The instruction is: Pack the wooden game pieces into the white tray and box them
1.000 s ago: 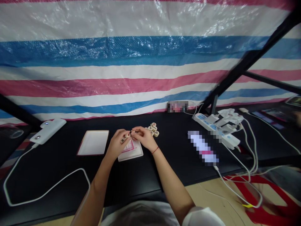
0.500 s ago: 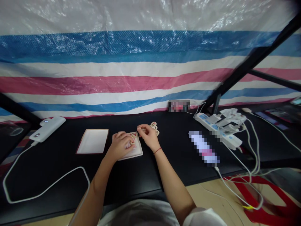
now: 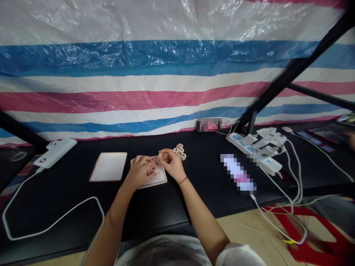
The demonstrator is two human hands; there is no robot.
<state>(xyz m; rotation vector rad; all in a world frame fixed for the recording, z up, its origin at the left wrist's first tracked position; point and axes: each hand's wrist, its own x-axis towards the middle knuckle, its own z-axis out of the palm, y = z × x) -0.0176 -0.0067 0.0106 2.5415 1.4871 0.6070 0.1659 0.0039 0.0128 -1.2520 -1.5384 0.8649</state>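
My left hand (image 3: 140, 171) is closed over a shallow white box (image 3: 155, 181), with a round xiangqi piece (image 3: 152, 169) bearing a red character held near its thumb. My right hand (image 3: 172, 164) is pinched at the box's far right corner, its fingertips on another xiangqi piece that they partly hide. A few more pieces (image 3: 153, 159) show in the box between the two hands. Just beyond my right hand, several pale pieces (image 3: 181, 150) with red or black characters lie bunched on the black table (image 3: 155, 212).
A white-lined box lid (image 3: 109, 167) lies to the left. Farther left is a white power bank (image 3: 57, 152) with a looping cable. On the right are a lit phone (image 3: 238, 173) and a power strip (image 3: 255, 153) with plugs and wires. A striped plastic sheet (image 3: 138, 101) hangs behind.
My right hand has moved slightly left and down, toward the box's far edge. More of the piece cluster shows beside it. My left hand stays over the box, the piece at its thumb now clearer.
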